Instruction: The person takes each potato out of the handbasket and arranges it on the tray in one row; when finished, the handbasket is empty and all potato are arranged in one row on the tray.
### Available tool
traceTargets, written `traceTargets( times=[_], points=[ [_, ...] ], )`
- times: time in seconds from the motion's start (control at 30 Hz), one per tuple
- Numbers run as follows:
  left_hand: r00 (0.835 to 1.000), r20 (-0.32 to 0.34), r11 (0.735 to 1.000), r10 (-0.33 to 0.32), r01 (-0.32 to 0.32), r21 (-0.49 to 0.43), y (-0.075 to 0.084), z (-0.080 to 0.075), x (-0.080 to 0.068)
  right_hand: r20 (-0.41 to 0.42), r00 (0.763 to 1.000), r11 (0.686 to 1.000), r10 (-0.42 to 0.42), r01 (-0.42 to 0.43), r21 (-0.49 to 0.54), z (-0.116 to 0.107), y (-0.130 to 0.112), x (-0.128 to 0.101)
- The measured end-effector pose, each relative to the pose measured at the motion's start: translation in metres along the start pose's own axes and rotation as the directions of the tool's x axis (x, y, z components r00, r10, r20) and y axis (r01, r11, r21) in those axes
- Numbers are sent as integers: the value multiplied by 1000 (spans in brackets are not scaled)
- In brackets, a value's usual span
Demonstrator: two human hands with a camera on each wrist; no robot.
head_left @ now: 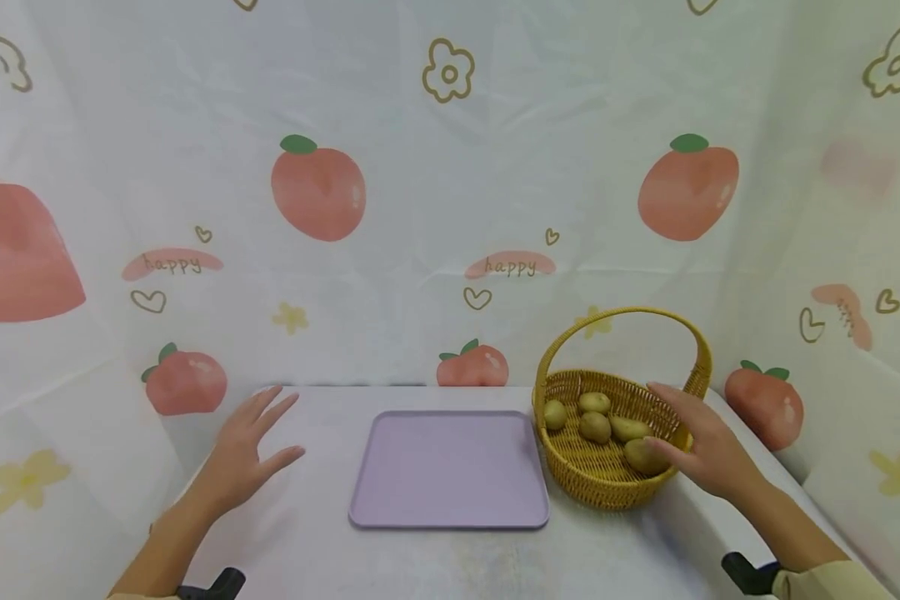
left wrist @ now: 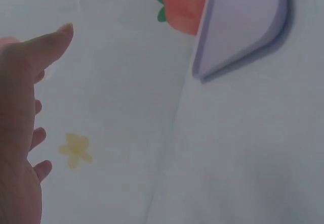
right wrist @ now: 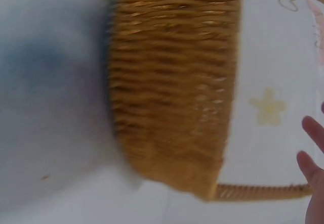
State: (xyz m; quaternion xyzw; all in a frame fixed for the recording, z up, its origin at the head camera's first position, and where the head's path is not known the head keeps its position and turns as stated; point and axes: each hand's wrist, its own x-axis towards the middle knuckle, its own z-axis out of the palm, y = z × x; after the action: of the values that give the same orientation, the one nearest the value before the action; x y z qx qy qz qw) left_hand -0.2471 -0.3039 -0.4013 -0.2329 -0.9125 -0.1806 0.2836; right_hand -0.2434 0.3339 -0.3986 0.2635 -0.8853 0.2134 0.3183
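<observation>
Reaching with my right hand, fingers spread, I'm touching the nearest potato, lower right; left hand spread, well apart.

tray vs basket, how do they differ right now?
The tray is flat, lilac and smooth with rounded corners; the basket is deep, round, woven yellow wicker with an arched handle. The tray carries nothing, while the basket holds several small potatoes. The tray lies between the hands, with the left hand open off to its side; the right hand reaches over the basket's rim. Both sit on the white table, side by side.
</observation>
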Motion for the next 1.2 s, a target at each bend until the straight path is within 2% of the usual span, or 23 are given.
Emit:
traceTargets(
  times=[0.17, 0.33, 0.4, 0.47, 0.57, 0.7, 0.83, 0.93, 1.03, 1.1, 1.2],
  points=[
    [999, -31, 996, -44, 41, -84, 12, 3, 13, 14, 1000, 1000, 18, -18, -10, 6, -6, 25],
    [995, -52, 980, -85, 75, -184, 23, 6, 21, 66, 998, 999, 6, -8, 34, 20, -6, 51],
    [993, -67, 974, -97, 81, -212, 26, 8, 24, 105, 994, 997, 36, -43, 70, 26, -5, 61],
    [991, -84, 966, -106, 82, -245, 27, 11, 26, 157, 983, 987, 96, -115, 114, 33, -4, 71],
    [988, -100, 947, -121, 84, -311, 30, 17, 29, 247, 946, 953, 209, -254, 168, 42, -2, 83],
    [986, -61, 892, -153, 111, -438, 34, 28, 30, 376, 874, 881, 309, -412, 234, 54, -1, 95],
    [987, 34, 830, -160, 153, -536, 39, 42, 27, 493, 806, 773, 328, -529, 350, 67, -2, 104],
    [979, 97, 786, -179, 202, -585, 43, 54, 24, 560, 757, 694, 336, -601, 397, 78, -2, 109],
    [966, 136, 751, -222, 258, -608, 44, 68, 19, 603, 722, 678, 338, -632, 376, 89, -1, 111],
    [957, 152, 733, -246, 287, -616, 44, 77, 15, 613, 714, 699, 337, -627, 346, 96, 1, 111],
    [941, 187, 704, -281, 334, -627, 51, 80, 13, 626, 708, 715, 326, -618, 327, 105, 2, 109]
  ],
)
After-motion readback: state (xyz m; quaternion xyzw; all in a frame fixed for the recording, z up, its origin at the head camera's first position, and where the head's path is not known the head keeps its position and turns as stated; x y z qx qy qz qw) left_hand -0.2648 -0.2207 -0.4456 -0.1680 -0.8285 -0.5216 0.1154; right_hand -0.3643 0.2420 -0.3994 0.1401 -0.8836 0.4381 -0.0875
